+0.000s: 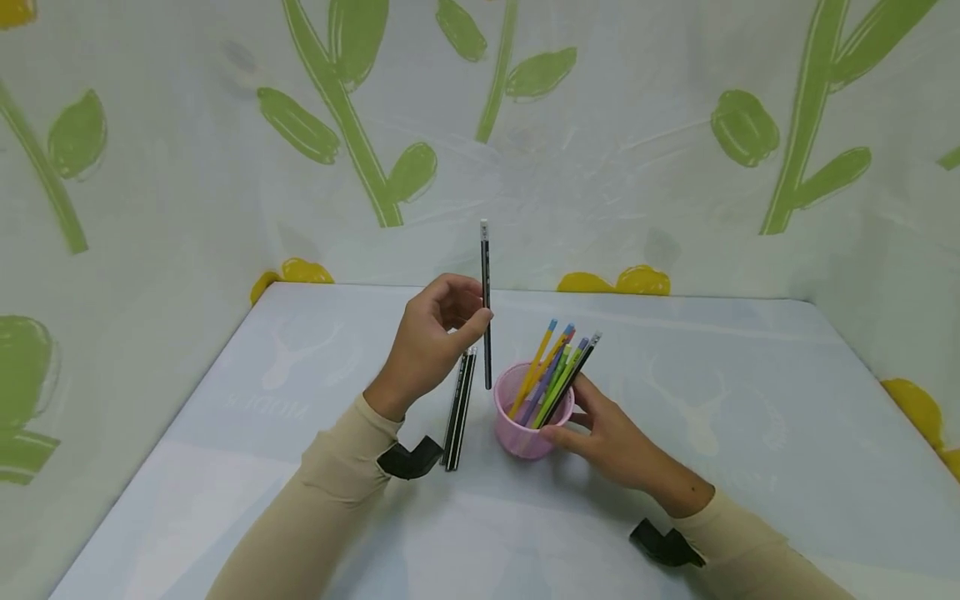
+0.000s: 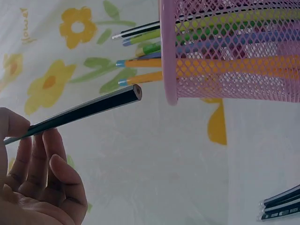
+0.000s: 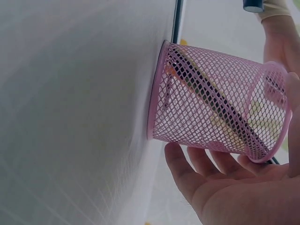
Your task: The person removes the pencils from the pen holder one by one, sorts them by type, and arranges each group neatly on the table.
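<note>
My left hand (image 1: 431, 342) pinches a black pencil (image 1: 487, 354) between thumb and fingers and holds it upright, just left of a pink mesh pencil cup (image 1: 522, 442). In the left wrist view the pencil's unsharpened end (image 2: 137, 92) points toward the cup's rim. With thumb and curled fingers, my right hand (image 1: 618, 437) holds the cup from its right side. Several coloured pencils (image 1: 553, 375) lean inside, in yellow, purple, green and black. The right wrist view shows the cup's base (image 3: 157, 93) on the table, with fingers (image 3: 180, 164) along its mesh wall.
A few black pencils (image 1: 459, 417) lie side by side on the table left of the cup, close to my left wrist. The pale tabletop (image 1: 750, 467) ends at a back edge. White walls (image 1: 637, 167) with green leaf drawings stand behind and beside it.
</note>
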### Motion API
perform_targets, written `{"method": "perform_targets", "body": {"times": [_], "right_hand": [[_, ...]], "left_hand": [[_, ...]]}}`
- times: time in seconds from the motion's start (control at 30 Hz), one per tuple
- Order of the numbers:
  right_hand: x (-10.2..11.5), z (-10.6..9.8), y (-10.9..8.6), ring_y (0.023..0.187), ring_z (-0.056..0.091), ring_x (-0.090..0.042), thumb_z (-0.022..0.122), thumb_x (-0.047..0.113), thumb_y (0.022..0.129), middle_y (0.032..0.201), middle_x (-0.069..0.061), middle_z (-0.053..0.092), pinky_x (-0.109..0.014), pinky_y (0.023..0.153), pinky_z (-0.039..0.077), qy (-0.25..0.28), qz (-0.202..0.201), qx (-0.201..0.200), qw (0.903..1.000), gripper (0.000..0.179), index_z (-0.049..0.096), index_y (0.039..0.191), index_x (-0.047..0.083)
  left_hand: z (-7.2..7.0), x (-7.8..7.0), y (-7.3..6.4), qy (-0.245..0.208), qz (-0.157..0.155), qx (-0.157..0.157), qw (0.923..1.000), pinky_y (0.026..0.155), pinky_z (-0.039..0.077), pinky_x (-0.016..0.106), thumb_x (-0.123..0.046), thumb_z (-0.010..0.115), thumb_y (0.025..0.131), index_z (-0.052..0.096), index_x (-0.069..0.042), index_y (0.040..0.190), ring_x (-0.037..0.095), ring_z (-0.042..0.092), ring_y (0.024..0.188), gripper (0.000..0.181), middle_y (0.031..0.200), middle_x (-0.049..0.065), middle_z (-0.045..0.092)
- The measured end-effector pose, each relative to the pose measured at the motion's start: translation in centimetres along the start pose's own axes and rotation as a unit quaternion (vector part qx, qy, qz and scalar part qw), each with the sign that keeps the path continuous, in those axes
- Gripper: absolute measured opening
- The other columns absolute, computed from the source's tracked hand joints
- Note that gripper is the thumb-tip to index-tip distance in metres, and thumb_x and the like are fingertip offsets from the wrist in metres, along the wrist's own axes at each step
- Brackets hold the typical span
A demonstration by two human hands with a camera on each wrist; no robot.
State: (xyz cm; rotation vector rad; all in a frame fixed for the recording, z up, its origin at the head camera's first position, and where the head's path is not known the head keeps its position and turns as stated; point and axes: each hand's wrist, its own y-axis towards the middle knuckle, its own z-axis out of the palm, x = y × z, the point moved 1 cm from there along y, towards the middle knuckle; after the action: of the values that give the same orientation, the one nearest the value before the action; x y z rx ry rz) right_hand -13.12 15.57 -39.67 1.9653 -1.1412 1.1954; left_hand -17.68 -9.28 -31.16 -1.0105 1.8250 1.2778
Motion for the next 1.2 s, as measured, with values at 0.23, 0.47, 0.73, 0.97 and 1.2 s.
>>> {"method": "perform_targets", "body": {"times": [0.23,0.47,0.73,0.97,1.2], "right_hand": [[0.2,-0.2,-0.1,0.145,0.038,-0.036,0.072,0.028,0.093,0.162,-0.012,0.030,-0.053,0.108,0.044,0.002,-0.010,0.001,1.0000,0.093,0.010,0.161,0.016],[0.3,-0.2,0.0,0.144,0.039,-0.036,0.073,0.027,0.092,0.161,-0.012,0.030,-0.052,0.108,0.045,0.006,-0.016,0.007,0.9998,0.094,0.011,0.161,0.016],[0.1,-0.2,0.1,0.143,0.040,-0.034,0.072,0.028,0.093,0.160,-0.011,0.033,-0.051,0.108,0.045,0.003,-0.018,0.003,0.9998,0.090,0.014,0.160,0.016],[-0.1,-0.2,0.2,0.143,0.040,-0.034,0.073,0.027,0.093,0.160,-0.011,0.032,-0.052,0.108,0.045,0.005,-0.019,0.005,0.9998,0.091,0.013,0.160,0.017],[-0.1,-0.3,0.1,0.144,0.040,-0.034,0.073,0.028,0.092,0.160,-0.011,0.032,-0.052,0.109,0.044,0.009,-0.011,0.003,0.9999,0.091,0.013,0.160,0.017]], "left_hand": [[-0.3,0.9,0.3,0.021,-0.031,0.009,0.9992,0.076,0.053,0.030,-0.014,0.066,0.094,0.058,-0.011,0.125,0.019,0.065,0.086,0.033,0.096,0.009,0.068],[-0.9,2.0,0.4,0.029,-0.069,0.029,0.9968,0.067,0.059,0.033,-0.012,0.064,0.093,0.055,-0.010,0.136,0.024,0.067,0.085,0.044,0.097,0.011,0.069],[-1.2,3.4,0.9,0.029,-0.128,0.072,0.9886,0.064,0.061,0.040,-0.010,0.064,0.092,0.055,-0.011,0.134,0.031,0.069,0.078,0.043,0.088,0.011,0.064],[-1.4,4.8,1.0,0.057,-0.199,0.088,0.9743,0.065,0.062,0.039,-0.010,0.063,0.090,0.051,-0.009,0.136,0.022,0.071,0.072,0.048,0.091,0.013,0.064],[-1.3,6.0,1.1,0.077,-0.254,0.122,0.9562,0.064,0.062,0.037,-0.010,0.063,0.090,0.049,-0.007,0.137,0.019,0.071,0.066,0.049,0.098,0.015,0.066]]}}
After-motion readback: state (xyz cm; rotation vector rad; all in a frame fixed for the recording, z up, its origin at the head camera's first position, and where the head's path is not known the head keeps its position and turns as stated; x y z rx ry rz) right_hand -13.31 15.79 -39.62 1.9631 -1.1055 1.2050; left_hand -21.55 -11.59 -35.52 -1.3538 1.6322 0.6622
